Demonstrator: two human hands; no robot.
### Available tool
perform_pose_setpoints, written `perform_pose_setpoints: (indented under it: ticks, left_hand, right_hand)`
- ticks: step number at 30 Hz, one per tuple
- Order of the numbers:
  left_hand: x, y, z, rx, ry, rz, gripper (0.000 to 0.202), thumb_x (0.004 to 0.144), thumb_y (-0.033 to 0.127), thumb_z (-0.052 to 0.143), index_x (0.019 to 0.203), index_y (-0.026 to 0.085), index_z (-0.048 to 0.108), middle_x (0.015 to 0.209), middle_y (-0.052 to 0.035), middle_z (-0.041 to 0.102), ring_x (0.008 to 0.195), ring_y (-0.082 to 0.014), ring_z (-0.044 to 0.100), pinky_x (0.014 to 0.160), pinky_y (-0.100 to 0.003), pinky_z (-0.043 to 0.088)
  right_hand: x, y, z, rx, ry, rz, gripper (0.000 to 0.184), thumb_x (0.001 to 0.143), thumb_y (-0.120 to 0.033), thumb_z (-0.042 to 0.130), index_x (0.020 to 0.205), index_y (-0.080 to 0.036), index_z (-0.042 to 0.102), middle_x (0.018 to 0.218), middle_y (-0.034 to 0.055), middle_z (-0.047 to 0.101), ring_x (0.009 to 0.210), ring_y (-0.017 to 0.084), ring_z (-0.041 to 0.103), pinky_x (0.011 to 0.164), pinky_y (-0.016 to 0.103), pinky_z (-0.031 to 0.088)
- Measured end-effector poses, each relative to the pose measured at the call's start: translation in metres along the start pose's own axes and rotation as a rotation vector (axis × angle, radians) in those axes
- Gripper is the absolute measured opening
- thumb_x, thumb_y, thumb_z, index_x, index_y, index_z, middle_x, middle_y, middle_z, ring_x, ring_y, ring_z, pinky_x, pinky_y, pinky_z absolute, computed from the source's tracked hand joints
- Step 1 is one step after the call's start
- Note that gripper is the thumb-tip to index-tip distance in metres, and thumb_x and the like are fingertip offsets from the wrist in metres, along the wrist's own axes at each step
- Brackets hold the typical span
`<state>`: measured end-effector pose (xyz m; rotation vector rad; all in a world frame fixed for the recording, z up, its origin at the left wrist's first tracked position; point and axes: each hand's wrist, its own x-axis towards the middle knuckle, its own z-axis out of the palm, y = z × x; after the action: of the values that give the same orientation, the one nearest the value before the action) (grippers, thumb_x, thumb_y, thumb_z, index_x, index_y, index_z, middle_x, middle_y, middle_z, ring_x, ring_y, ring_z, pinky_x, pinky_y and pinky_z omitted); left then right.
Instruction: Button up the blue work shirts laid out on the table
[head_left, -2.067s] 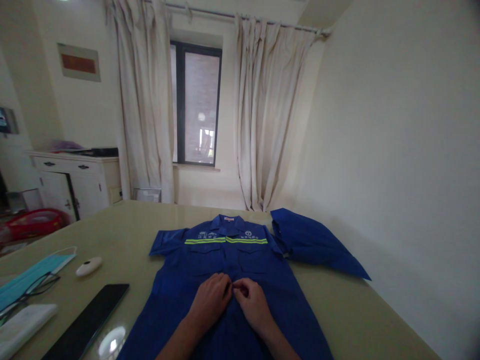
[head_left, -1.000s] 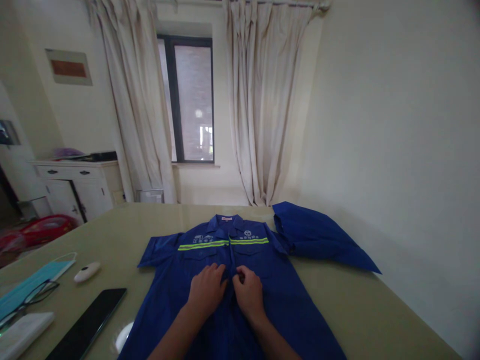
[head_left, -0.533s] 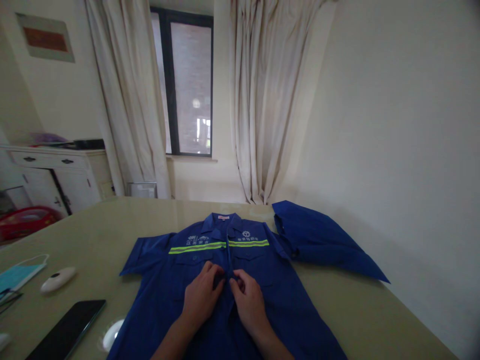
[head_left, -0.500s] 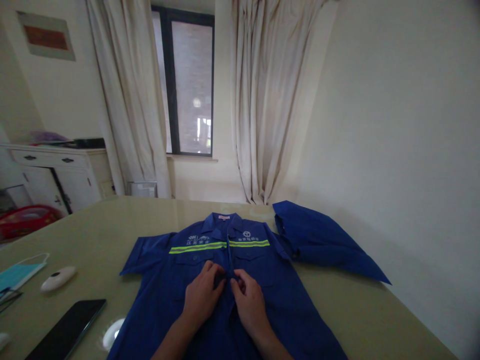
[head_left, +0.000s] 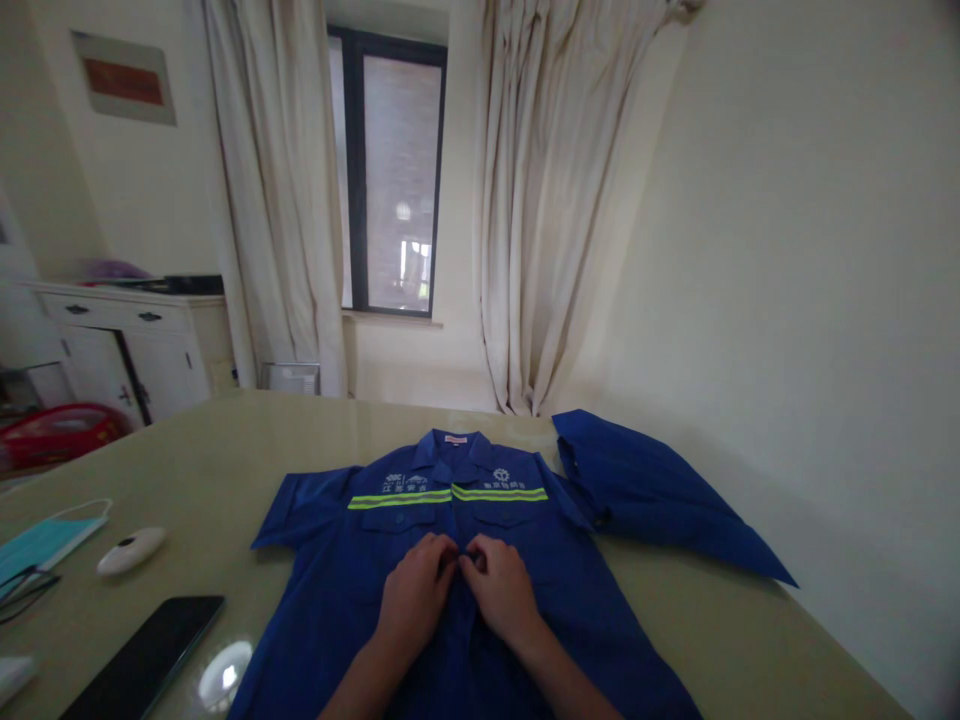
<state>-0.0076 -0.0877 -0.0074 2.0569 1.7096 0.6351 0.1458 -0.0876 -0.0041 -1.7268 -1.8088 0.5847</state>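
A blue short-sleeved work shirt [head_left: 352, 580] with a yellow-green reflective stripe lies flat, front up, on the beige table [head_left: 225, 440]. My left hand [head_left: 416, 592] and my right hand [head_left: 501, 590] rest on the shirt's middle. Both hands have their fingers pinched together on the front placket at chest height, fingertips nearly touching. What the fingers pinch under them is too small to make out beyond the cloth.
A second folded blue garment [head_left: 652, 495] lies at the shirt's right, near the wall. On the left of the table are a black phone [head_left: 146, 665], a small white oval device [head_left: 131, 550], a blue face mask [head_left: 41, 545] and glasses [head_left: 22, 590]. A white cabinet [head_left: 127, 345] stands beyond.
My hands have worked up the placket from the shirt's lower middle toward the chest. The view has shifted slightly; the shirt has stayed flat.
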Motion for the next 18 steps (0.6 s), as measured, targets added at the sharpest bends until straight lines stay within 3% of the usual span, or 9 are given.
perform_pose_setpoints:
  ticks: [5,9,14,18]
  left_hand:
    - [-0.002,0.003,0.005,0.113,0.031,0.065,0.019,0.102,0.018,0.042,0.102,0.026,0.06,0.108,0.0,0.065,0.091,-0.0153,0.068,0.071,-0.024,0.043]
    - [-0.004,0.006,0.01,0.204,0.014,0.116,0.028,0.101,0.011,0.036,0.109,0.026,0.058,0.111,-0.0017,0.064,0.097,-0.0159,0.067,0.076,-0.024,0.046]
    - [-0.004,0.004,0.011,0.239,0.0,0.146,0.034,0.097,0.004,0.037,0.112,0.027,0.058,0.113,-0.0014,0.064,0.097,-0.0153,0.066,0.078,-0.023,0.047]
    - [-0.003,0.005,0.009,0.224,0.008,0.139,0.032,0.097,0.004,0.039,0.109,0.026,0.059,0.111,-0.0012,0.065,0.094,-0.0152,0.067,0.075,-0.023,0.046]
  right_hand:
    - [-0.004,0.002,0.007,0.042,0.071,-0.103,0.018,0.095,-0.026,0.054,0.091,-0.023,0.072,0.085,0.0023,0.076,0.079,0.018,0.07,0.067,0.023,0.04]
    - [-0.006,0.002,0.008,-0.033,0.032,-0.085,0.02,0.096,-0.022,0.053,0.102,-0.024,0.072,0.087,0.0029,0.078,0.081,0.02,0.073,0.069,0.024,0.041]
    - [-0.007,-0.002,0.012,-0.263,0.021,-0.01,0.025,0.099,-0.024,0.05,0.114,-0.023,0.07,0.096,0.0095,0.079,0.09,0.026,0.075,0.071,0.028,0.043]
    - [-0.008,-0.003,0.013,-0.25,0.046,-0.045,0.026,0.1,-0.025,0.049,0.115,-0.023,0.07,0.095,0.0084,0.079,0.088,0.025,0.075,0.071,0.028,0.043]
